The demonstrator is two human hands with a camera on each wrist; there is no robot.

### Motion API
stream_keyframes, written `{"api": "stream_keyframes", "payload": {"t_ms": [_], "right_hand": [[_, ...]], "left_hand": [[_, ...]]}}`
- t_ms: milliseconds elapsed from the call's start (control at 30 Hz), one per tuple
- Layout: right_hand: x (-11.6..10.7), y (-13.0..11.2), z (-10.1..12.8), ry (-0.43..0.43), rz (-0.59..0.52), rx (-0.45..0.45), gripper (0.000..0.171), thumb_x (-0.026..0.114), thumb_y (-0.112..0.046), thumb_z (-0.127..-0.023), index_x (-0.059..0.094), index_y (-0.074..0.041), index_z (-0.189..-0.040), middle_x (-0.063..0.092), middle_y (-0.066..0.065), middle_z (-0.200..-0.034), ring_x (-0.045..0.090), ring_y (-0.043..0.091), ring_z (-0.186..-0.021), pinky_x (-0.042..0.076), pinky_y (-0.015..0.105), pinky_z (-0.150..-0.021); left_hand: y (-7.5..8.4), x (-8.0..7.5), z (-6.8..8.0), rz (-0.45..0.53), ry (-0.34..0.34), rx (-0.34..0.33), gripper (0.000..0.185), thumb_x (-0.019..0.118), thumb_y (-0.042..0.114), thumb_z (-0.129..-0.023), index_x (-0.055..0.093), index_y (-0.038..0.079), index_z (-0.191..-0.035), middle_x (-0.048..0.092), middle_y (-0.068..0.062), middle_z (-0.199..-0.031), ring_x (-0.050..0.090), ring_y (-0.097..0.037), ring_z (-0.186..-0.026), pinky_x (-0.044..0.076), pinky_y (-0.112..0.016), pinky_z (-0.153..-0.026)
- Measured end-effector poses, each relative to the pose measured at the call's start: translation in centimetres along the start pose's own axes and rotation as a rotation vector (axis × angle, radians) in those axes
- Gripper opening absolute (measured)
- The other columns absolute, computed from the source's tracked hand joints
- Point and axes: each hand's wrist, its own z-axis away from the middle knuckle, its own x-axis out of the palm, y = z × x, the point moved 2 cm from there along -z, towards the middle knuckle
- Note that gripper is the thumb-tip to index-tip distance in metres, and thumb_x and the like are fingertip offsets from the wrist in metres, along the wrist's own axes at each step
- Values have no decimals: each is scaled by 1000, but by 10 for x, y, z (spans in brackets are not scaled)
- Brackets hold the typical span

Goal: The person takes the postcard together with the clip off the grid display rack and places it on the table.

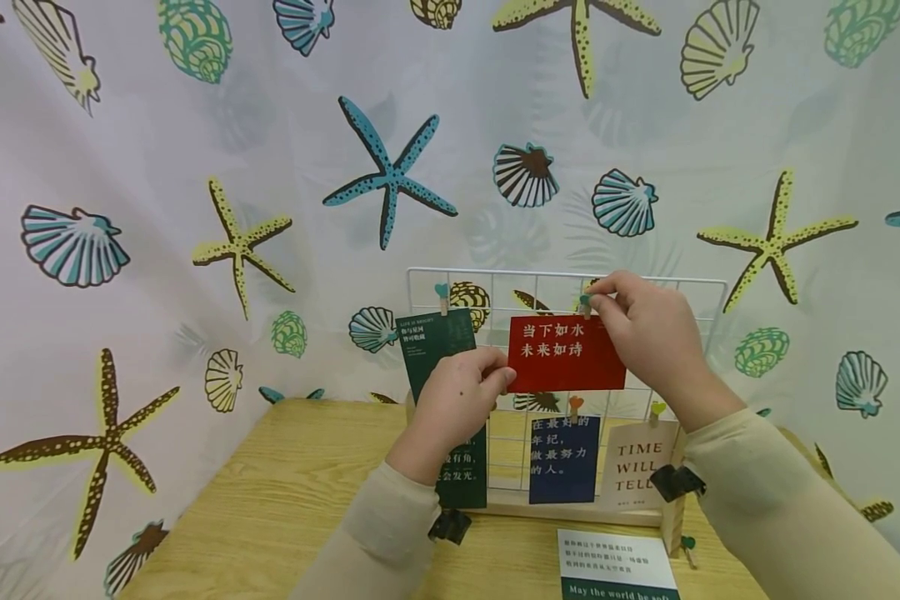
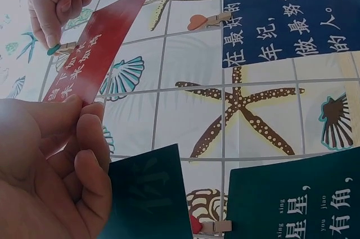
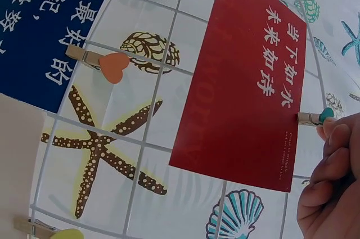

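On a wooden bench [image 1: 270,467], a dark green card [image 1: 438,333] hangs from a heart-topped clothespin [image 1: 442,297] at the left of a white wire grid [image 1: 492,272]. Beside it, a person's left hand [image 1: 457,400] pinches the left edge of a red card [image 1: 562,375], held before the grid's upper part above a blue card [image 1: 564,479]. The right hand [image 1: 652,325] pinches a green-heart clip [image 1: 586,305] at the red card's top edge; below that hand hangs a cream "TIME WILL TELL" card [image 1: 636,483].
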Motion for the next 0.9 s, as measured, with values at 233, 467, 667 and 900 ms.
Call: {"api": "stream_keyframes", "payload": {"t_ms": [233, 467, 667, 900], "right_hand": [[-1, 0, 1, 8, -11, -1, 16, 59, -22, -103, 72, -14, -105, 69, 1, -73, 58, 20, -65, 42, 36, -60], [-2, -1, 1, -5, -29, 14, 17, 58, -23, -104, 72, -13, -107, 73, 4, -80, 64, 20, -70, 45, 37, -63], [-4, -1, 0, -5, -33, 21, 19, 58, -24, -104, 73, -13, -108, 72, 3, -78, 60, 20, -67, 42, 37, -61], [-4, 0, 1, -2, -29, 32, 20, 58, -24, -104, 73, -13, -110, 72, 6, -82, 58, 22, -69, 41, 37, -61]], "left_hand": [[1, -1, 0, -5, 2, 2, 15, 64, 28, -102, 71, 18, -110, 66, 7, -86, 61, -14, -71, 52, -30, -64], [0, -2, 1, -5, -5, 14, 15, 63, 27, -102, 72, 18, -109, 67, 7, -86, 61, -13, -71, 52, -30, -65], [0, -2, 1, -7, -8, 31, 12, 64, 26, -102, 71, 18, -107, 66, 7, -85, 61, -11, -70, 52, -30, -64], [0, 0, 2, 3, -16, 3, 14, 63, 28, -102, 71, 19, -109, 65, 7, -85, 61, -13, -71, 52, -30, -64]]}}
